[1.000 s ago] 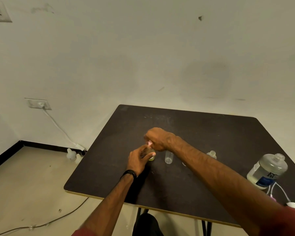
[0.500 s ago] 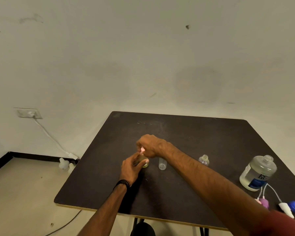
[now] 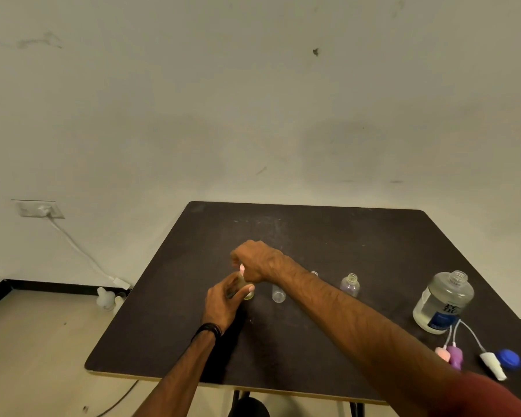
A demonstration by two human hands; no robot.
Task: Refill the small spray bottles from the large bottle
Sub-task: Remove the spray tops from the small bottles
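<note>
The left hand (image 3: 223,299) wraps its fingers and thumb around a small greenish spray bottle (image 3: 248,294) that stands on the dark table (image 3: 313,236), roughly midway between the left and right edges and a little nearer the front edge than the back. Directly above it, the right hand (image 3: 257,261) curls its fingers over the bottle's neck and pinches a pink spray cap (image 3: 242,268) at the top; whether the cap is seated on the bottle cannot be told, since the hand hides the joint. A black wristband (image 3: 207,330) circles the left wrist. Just beside the held bottle, toward the right edge, a clear uncapped small bottle (image 3: 278,295) stands upright, partly crossed by the right forearm. Farther toward the right edge stands another open small bottle (image 3: 350,285) with a faint purple tint, and the neck of one more peeks above the forearm between the two. Near the right edge the large bottle (image 3: 442,300) stands upright and uncapped, holding clear liquid, with a blue label on its front. In front of it, close to the front right corner, lie loose spray heads with dip tubes: a pink one (image 3: 442,353), a purple one (image 3: 455,356) touching it, and a white one (image 3: 492,364). The blue cap (image 3: 509,358) lies just beside the white head. On the floor past the left edge, by the wall, sit pale bottles (image 3: 106,297), and a white cord (image 3: 79,251) runs down from a wall outlet (image 3: 38,208).
</note>
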